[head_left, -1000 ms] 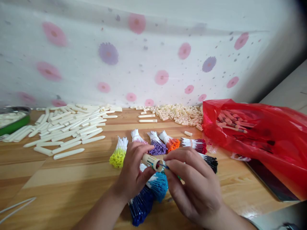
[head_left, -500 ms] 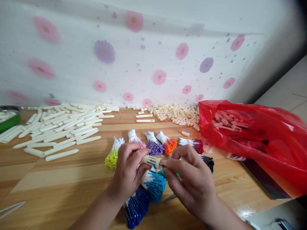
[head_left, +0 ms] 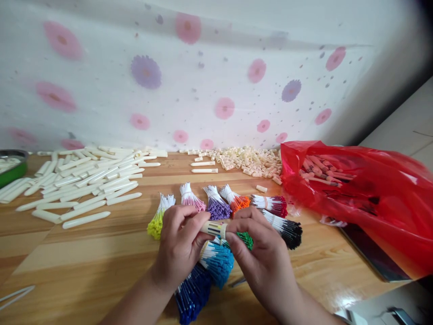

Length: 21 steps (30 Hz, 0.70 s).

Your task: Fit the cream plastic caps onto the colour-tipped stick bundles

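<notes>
Between my hands, above the table, lies a cream pen barrel [head_left: 214,228] with dark slots and a few coloured bits showing in them. My left hand [head_left: 181,239] grips its left part between thumb and fingers. At the barrel's right end, the thumb and fingers of my right hand [head_left: 259,243] are closed on the rim; whether a refill is in them is hidden. Around the hands are bundles of ink refills: yellow [head_left: 158,221], pink [head_left: 192,198], purple [head_left: 218,205], orange [head_left: 238,201], dark red [head_left: 275,205], black [head_left: 287,231], green [head_left: 245,239], light blue [head_left: 218,262] and dark blue [head_left: 192,293].
Long cream pen tubes [head_left: 91,180] are heaped at left beside a green bowl [head_left: 13,169]. Short slotted pieces [head_left: 253,160] are piled along the back. At right, a red plastic bag [head_left: 355,198] holds pen parts and partly covers a dark flat object [head_left: 372,253].
Half a second ago my right fingers held a thin blue-tipped refill at the barrel's end. Now they are closed against the rim, and the refill no longer shows. The barrel has become more level.
</notes>
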{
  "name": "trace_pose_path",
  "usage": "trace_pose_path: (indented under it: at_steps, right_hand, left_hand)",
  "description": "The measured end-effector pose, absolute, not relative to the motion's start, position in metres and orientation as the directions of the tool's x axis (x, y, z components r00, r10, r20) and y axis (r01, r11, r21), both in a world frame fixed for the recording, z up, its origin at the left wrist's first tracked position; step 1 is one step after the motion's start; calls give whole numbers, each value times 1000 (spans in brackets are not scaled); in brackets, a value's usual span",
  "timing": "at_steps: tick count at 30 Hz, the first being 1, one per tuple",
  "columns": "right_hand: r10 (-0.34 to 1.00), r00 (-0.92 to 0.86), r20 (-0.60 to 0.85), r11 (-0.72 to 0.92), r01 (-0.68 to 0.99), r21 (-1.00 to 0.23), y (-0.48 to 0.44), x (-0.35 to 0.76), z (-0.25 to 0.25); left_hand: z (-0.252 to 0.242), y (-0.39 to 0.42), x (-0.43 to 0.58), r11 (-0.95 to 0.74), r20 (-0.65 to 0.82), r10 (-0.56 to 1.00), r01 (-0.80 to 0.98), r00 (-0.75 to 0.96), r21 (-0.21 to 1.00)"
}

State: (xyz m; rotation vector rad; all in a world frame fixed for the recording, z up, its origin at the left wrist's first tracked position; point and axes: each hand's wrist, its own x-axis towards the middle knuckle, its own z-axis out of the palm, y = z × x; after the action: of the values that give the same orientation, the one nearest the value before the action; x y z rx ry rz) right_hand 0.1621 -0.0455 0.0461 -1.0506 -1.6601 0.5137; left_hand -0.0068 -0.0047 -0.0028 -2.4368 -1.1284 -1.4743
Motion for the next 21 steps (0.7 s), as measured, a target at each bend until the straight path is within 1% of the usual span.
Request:
trace_pose_path:
  at_steps: [3, 6, 9, 11, 12, 14, 16, 17, 18, 19, 20, 21]
  right_hand:
    - [866, -21, 500, 490, 238, -839, -48, 157, 42]
    - [865, -70, 496, 501, 129, -856, -51, 156, 40]
    - [837, -103, 538, 548, 123, -828, -55, 165, 39]
    - [806, -31, 591, 587, 162, -793, -55, 180, 37]
    - [787, 22, 617, 600, 209, -772, -54, 191, 35]
    - [750, 103, 653, 584, 359, -728, -44, 218, 31]
    - [755, 117, 645, 490, 553, -674, -28, 249, 27]
    - [779, 126, 614, 414, 632, -655, -17, 265, 25]
    - [811, 132, 570, 324, 710, -626, -6, 281, 24]
    - [856, 118, 503, 223, 794, -565, 7, 295, 23]
    - [913, 93, 397, 112, 878, -465, 19, 306, 21]
    - [966, 58, 251, 31, 941, -337, 32, 316, 20]
  left_hand:
    - [-4, -5, -8, -709, 793, 563, 629, 233, 318]
    - [-4, -4, -8, -719, 768, 604, 562, 213, 410]
    - [-4, -2, -6, -731, 721, 658, 415, 218, 542]
    - [-4, 0, -5, -718, 686, 692, 312, 226, 622]
    - [-5, 1, -5, -704, 667, 709, 270, 229, 656]
    - [-7, 2, -5, -664, 621, 746, 214, 240, 716]
    - [-10, 3, -5, -615, 568, 785, 204, 248, 761]
    - [-12, 4, -6, -597, 548, 799, 210, 250, 774]
    - [-13, 4, -7, -578, 528, 812, 223, 247, 785]
    - [-14, 4, -8, -571, 522, 818, 231, 240, 788]
    - [-15, 5, -8, -564, 515, 823, 243, 239, 789]
    - [-15, 6, -9, -560, 511, 827, 253, 235, 789]
